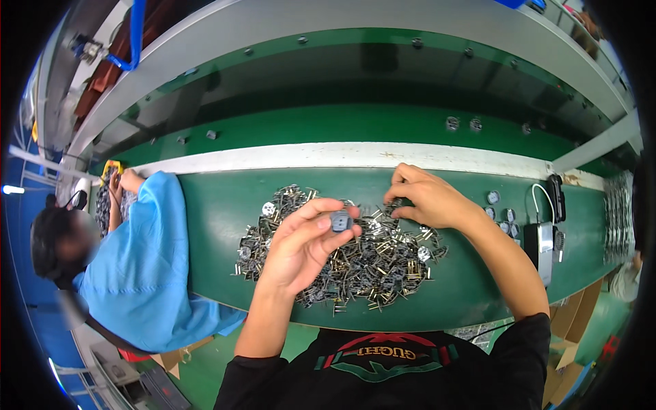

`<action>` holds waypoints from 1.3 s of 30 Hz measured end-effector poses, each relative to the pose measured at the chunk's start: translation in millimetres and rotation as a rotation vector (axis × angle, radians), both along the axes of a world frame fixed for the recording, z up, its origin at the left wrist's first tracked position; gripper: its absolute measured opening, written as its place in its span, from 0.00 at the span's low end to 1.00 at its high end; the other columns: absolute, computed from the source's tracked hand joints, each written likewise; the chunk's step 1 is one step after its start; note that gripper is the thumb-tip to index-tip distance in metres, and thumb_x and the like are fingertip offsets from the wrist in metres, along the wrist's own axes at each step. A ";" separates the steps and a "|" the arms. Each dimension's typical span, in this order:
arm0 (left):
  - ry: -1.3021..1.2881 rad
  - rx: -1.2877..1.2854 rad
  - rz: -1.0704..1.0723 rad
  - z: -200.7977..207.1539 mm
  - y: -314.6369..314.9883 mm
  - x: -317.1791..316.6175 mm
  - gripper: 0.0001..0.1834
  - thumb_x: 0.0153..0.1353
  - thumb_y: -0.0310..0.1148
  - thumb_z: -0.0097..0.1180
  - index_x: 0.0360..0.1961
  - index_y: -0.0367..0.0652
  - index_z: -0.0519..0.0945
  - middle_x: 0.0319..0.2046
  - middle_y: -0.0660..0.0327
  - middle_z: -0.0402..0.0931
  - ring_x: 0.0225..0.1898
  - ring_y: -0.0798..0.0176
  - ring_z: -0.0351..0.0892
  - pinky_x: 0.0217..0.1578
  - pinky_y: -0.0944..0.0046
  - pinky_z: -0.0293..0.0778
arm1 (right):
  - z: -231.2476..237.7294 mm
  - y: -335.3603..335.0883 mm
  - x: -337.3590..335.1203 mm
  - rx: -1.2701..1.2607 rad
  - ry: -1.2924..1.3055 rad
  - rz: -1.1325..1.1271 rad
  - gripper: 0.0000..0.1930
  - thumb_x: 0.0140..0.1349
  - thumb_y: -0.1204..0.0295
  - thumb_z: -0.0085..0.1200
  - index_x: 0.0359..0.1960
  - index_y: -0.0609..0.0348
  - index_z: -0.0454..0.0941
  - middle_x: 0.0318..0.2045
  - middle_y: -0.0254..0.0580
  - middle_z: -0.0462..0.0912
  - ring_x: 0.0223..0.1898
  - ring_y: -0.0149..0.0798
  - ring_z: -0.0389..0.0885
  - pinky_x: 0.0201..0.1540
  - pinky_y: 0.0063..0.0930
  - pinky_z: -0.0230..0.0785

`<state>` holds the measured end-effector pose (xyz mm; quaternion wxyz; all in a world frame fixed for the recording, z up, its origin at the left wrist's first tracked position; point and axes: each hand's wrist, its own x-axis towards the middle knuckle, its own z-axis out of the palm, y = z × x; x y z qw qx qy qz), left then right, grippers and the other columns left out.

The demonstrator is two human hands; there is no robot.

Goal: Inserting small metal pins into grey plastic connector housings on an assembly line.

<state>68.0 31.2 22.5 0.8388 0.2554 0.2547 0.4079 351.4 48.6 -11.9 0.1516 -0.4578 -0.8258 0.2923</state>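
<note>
My left hand (pixel 303 247) is raised over the middle of the pile, its thumb and fingers pinching a small grey plastic housing (pixel 341 220) with holes in its face. Beneath it spreads a heap of small dark parts with metal pins (pixel 369 270) on the green bench. At the heap's far right edge, my right hand (pixel 425 198) is bent downward, thumb and fingertips closed on a small dark part with pins (pixel 396 203), mostly hidden by the fingers. A few round, light grey pieces, such as a disc (pixel 268 209), lie among the heap.
Several round grey housings (pixel 504 215) lie to the right, beside a white-and-black device (pixel 540 249) with a cable. Beyond a white ledge (pixel 342 154), a green conveyor belt (pixel 328 123) carries scattered parts. A co-worker in a blue smock (pixel 140 263) works at left.
</note>
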 end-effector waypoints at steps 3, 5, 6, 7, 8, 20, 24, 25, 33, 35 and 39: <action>-0.079 -0.020 -0.029 -4.7 -1.1 0.7 0.15 0.71 0.24 0.49 0.56 0.31 0.76 0.54 0.40 0.78 0.51 0.46 0.85 0.53 0.58 0.85 | 2.1 -5.1 0.2 0.028 0.071 -0.039 0.12 0.58 0.70 0.67 0.43 0.56 0.85 0.41 0.41 0.79 0.45 0.45 0.81 0.50 0.39 0.75; -0.168 -0.032 -0.057 -8.3 -1.5 2.5 0.15 0.72 0.24 0.49 0.57 0.31 0.76 0.54 0.39 0.78 0.51 0.47 0.85 0.53 0.58 0.85 | 0.5 -14.7 5.5 0.153 0.121 -0.079 0.09 0.57 0.72 0.66 0.39 0.58 0.85 0.37 0.40 0.79 0.41 0.45 0.82 0.46 0.38 0.76; -0.212 -0.039 -0.075 -10.1 -1.0 3.3 0.15 0.72 0.25 0.50 0.57 0.31 0.75 0.54 0.39 0.77 0.51 0.47 0.85 0.53 0.58 0.85 | -2.9 -18.4 5.3 0.254 0.144 -0.090 0.08 0.57 0.72 0.66 0.37 0.59 0.85 0.35 0.39 0.79 0.39 0.45 0.82 0.44 0.38 0.76; -0.226 -0.025 -0.064 -12.8 -1.4 4.8 0.17 0.72 0.25 0.49 0.59 0.31 0.74 0.56 0.39 0.77 0.51 0.47 0.85 0.53 0.58 0.85 | -3.9 -22.5 6.0 0.355 0.167 -0.101 0.07 0.57 0.73 0.66 0.35 0.59 0.85 0.33 0.39 0.79 0.36 0.45 0.82 0.41 0.37 0.77; -0.215 -0.036 -0.053 -12.3 -2.6 9.1 0.17 0.72 0.25 0.49 0.60 0.31 0.74 0.56 0.38 0.77 0.51 0.47 0.85 0.53 0.58 0.85 | -1.7 -27.9 7.7 0.387 0.146 -0.112 0.07 0.56 0.73 0.66 0.35 0.60 0.84 0.33 0.38 0.80 0.36 0.45 0.82 0.40 0.37 0.77; -0.010 0.067 -0.077 -9.4 -11.8 53.2 0.18 0.70 0.21 0.52 0.60 0.31 0.74 0.56 0.40 0.78 0.54 0.48 0.84 0.54 0.57 0.85 | 49.1 -86.6 -7.9 0.168 0.727 -0.380 0.10 0.56 0.82 0.66 0.40 0.59 0.87 0.30 0.38 0.84 0.28 0.32 0.83 0.30 0.22 0.74; 0.028 0.091 -0.125 -2.4 -17.2 65.8 0.17 0.71 0.22 0.52 0.59 0.30 0.74 0.55 0.41 0.79 0.54 0.54 0.84 0.54 0.59 0.85 | 50.2 -89.1 -11.2 0.263 0.727 -0.257 0.15 0.53 0.84 0.68 0.44 0.61 0.88 0.32 0.40 0.85 0.29 0.33 0.83 0.29 0.23 0.73; 0.028 0.087 -0.137 -4.2 -16.5 66.1 0.17 0.71 0.22 0.52 0.60 0.30 0.74 0.55 0.40 0.79 0.54 0.55 0.84 0.54 0.59 0.85 | 51.7 -89.1 -10.9 0.228 0.731 -0.264 0.15 0.53 0.84 0.69 0.43 0.61 0.88 0.32 0.40 0.85 0.29 0.33 0.83 0.29 0.23 0.73; -0.055 0.122 -0.075 -10.0 -21.2 70.1 0.18 0.69 0.20 0.55 0.59 0.31 0.75 0.57 0.40 0.77 0.54 0.55 0.83 0.53 0.58 0.85 | 56.6 -90.0 -17.9 0.536 0.602 -0.500 0.12 0.54 0.81 0.69 0.40 0.61 0.86 0.28 0.36 0.81 0.24 0.30 0.81 0.24 0.24 0.72; -0.036 0.152 -0.050 -7.9 -23.1 73.2 0.18 0.67 0.19 0.57 0.58 0.31 0.76 0.58 0.40 0.77 0.54 0.56 0.83 0.53 0.58 0.86 | 53.2 -93.1 -27.0 0.538 0.612 -0.609 0.10 0.53 0.83 0.68 0.38 0.63 0.85 0.26 0.36 0.79 0.22 0.29 0.80 0.21 0.23 0.70; 0.008 0.214 -0.029 -7.7 -25.2 75.6 0.18 0.65 0.17 0.58 0.57 0.31 0.77 0.58 0.41 0.77 0.55 0.56 0.83 0.53 0.58 0.85 | 52.9 -92.7 -32.3 0.573 0.577 -0.644 0.08 0.54 0.83 0.67 0.34 0.63 0.81 0.25 0.36 0.79 0.20 0.29 0.78 0.19 0.24 0.69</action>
